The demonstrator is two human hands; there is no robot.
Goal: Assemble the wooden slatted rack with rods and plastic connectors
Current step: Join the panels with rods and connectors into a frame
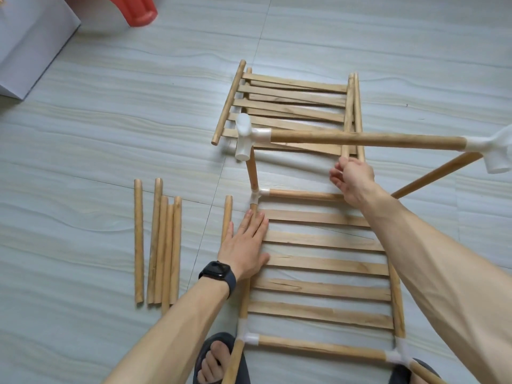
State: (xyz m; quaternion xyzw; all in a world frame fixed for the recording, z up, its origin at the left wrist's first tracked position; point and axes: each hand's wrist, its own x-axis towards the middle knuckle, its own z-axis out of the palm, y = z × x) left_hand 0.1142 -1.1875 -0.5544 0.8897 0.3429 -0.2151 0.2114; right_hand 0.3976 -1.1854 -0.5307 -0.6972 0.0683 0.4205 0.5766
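Pressing the shelf [324, 264] down with the left hand [245, 245] spread flat, for steadiness; curling the right hand [352, 181] over the rod [304, 194] end just beyond, probably seating it; actual grip hidden.

Counted parts of the rack, with the other things in view.

Six loose rods [138, 242] are counted at the left of the frame, five grouped and one apart beside them. Seven fitted rods [365, 139] are seen set into connectors [245, 137], of which five white ones are visible. Three slatted panels [324, 266] are counted: one at lower centre, in which five slats [327, 241] are shown, and two stacked at upper centre. Two hands are seen, the left hand [243, 245] and the right hand [352, 181], with one wristwatch [217, 273]. Two sandals [202, 353] are cut by the bottom edge. One red stool [133, 9] and one white box [27, 37] are found at upper left.
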